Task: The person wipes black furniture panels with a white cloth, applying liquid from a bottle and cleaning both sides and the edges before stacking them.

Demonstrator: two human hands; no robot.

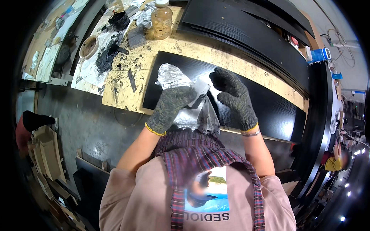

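Observation:
My left hand [175, 102], in a dark grey knit glove with a yellow cuff, is closed on a crumpled grey-white cloth [192, 117] that hangs toward my apron. A pale, flat-edged piece [201, 86] sticks up by its fingertips; I cannot tell whether it is part of the cloth. My right hand [235, 96], gloved alike, is held over the black wood-grain board [266, 104]. Its fingers are bent and apart from the thumb, with nothing seen between them. Another bunch of whitish cloth [172, 76] rests on the board's left end, beyond my left hand.
The board lies on a stained yellowish worktable [123, 92]. On it are a thin dark metal strip [132, 80], a bottle of amber liquid [161, 21], a black tub [119, 21] and a round tan container [89, 47]. Stacked black panels [243, 34] occupy the far side.

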